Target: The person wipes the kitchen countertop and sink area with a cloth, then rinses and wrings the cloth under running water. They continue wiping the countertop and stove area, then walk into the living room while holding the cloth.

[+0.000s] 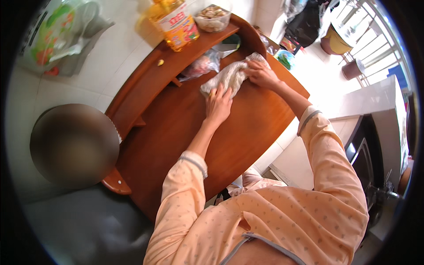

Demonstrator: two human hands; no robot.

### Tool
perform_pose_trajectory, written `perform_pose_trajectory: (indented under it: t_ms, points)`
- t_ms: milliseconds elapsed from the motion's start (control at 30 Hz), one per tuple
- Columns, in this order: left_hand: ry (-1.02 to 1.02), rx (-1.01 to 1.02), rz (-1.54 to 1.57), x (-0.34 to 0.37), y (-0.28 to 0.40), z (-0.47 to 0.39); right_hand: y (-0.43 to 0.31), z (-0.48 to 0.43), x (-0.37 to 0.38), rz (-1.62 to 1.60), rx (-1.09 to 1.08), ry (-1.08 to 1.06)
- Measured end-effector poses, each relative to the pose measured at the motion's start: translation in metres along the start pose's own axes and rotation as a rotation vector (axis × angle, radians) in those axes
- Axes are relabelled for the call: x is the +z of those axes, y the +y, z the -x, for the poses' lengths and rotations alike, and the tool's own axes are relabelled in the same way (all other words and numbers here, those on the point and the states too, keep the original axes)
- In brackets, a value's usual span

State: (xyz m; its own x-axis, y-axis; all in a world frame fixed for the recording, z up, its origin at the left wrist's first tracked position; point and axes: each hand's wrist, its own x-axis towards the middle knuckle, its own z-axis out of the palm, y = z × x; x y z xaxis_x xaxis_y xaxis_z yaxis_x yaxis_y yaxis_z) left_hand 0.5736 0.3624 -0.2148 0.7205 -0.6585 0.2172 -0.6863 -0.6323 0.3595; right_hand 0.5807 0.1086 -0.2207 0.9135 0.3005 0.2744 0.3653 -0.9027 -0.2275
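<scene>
A crumpled pale patterned cloth (228, 75) lies on the brown wooden desktop (198, 139), close to its raised shelf. My left hand (218, 103) rests on the cloth's near edge with the fingertips gripping it. Farther along, my right hand (261, 75) has its fingers on the other end of the cloth, by the curved side panel. Both arms reach forward in rolled peach sleeves. Just behind the cloth, a clear plastic bag (203, 64) with unclear contents sits under the shelf.
On the raised wooden shelf (139, 92) stand a bottle of yellow liquid (179, 28) and a clear plastic tub (213, 20) of pale pieces. A small yellow bit (160, 62) lies there too. A dark appliance (364, 159) is at right. One round blurred patch (74, 145) hides the left side.
</scene>
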Motion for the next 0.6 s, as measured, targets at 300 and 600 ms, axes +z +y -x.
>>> perform_pose_trajectory:
  t_ms: [300,600]
  points:
    - [0.115,0.371,0.095,0.058,0.091,-0.015,0.029,0.153,-0.042,-0.299,0.397,0.184]
    - [0.006,0.328,0.214,0.009,0.077,0.137,-0.152,0.215,-0.027,-0.106,0.366,0.237]
